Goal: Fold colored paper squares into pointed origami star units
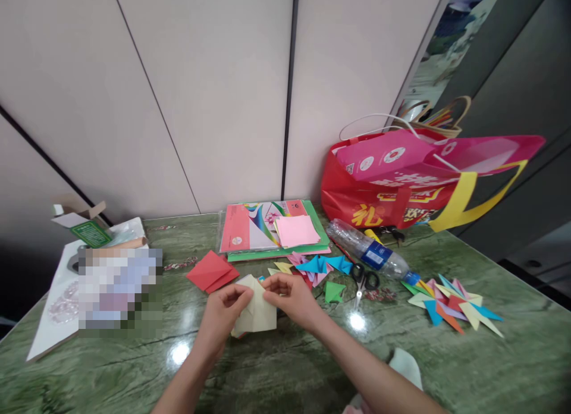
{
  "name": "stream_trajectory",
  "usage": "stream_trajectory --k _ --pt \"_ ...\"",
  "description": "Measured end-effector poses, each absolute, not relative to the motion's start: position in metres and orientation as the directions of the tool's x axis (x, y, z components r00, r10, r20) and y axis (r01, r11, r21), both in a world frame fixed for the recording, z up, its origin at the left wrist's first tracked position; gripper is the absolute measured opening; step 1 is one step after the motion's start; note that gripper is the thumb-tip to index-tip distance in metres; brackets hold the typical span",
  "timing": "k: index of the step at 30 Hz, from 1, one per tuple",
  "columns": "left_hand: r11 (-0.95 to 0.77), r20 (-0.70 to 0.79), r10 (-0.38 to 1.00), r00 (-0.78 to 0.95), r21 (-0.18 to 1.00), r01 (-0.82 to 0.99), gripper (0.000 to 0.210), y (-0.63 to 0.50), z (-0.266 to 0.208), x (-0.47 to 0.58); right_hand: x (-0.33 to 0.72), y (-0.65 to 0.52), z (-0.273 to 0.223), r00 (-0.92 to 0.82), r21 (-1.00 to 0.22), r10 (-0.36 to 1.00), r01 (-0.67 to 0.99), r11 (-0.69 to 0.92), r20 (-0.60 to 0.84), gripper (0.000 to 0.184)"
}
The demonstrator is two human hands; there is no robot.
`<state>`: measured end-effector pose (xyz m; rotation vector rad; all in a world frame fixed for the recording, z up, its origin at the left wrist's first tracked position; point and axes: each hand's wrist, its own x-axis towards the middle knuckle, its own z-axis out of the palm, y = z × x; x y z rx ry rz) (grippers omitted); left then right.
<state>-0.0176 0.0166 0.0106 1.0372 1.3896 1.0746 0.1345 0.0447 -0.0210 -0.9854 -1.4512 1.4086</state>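
A pale cream sheet of folding paper (261, 314) is held up at the front middle of the table, creased and partly folded. My left hand (227, 307) pinches its left edge between thumb and fingers. The upper right edge is gripped by my right hand (289, 296), fingers closed. More coloured paper peeks out under the cream sheet, mostly hidden. Just beyond my left hand lie folded red papers (213, 271). Past my right hand are blue folded pieces (323, 264), a green folded piece (334, 291) and black-handled scissors (360, 282).
Behind my hands lies a stack of coloured paper packs (236, 220) topped with pink squares (298, 230). To the right are a plastic bottle (388, 260), a red gift bag (370, 191) and several star-like paper figures (450, 304). A small green box (91, 234) stands at left on the table (134, 372).
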Motion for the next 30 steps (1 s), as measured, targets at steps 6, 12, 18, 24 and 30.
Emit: stream_trajectory --k 6,12,18,24,30 --pt "0.318 -0.314 0.948 0.061 0.942 -0.102 0.033 0.016 0.009 -0.016 0.133 0.045 -0.024 -0.236 -0.999 0.970 -0.014 0.052 0.054 0.014" --pt "0.333 -0.330 0.943 0.041 0.938 -0.092 0.036 0.016 0.007 -0.015 0.131 0.039 -0.020 -0.142 -0.972 0.976 0.146 0.186 0.165 0.012" --pt "0.303 -0.303 0.953 0.018 0.948 -0.093 0.034 0.014 0.010 -0.013 0.129 0.035 -0.018 -0.154 -0.922 0.947 0.231 0.311 0.281 0.015" --pt "0.285 -0.285 0.958 0.012 0.955 -0.088 0.037 0.015 0.006 -0.014 0.132 0.034 -0.017 -0.222 -0.837 0.873 0.259 0.483 0.435 0.024" --pt "0.270 -0.273 0.962 -0.012 0.956 -0.111 0.034 0.016 0.005 -0.015 0.132 0.034 -0.017 -0.314 -0.785 0.824 0.275 0.555 0.472 0.027"
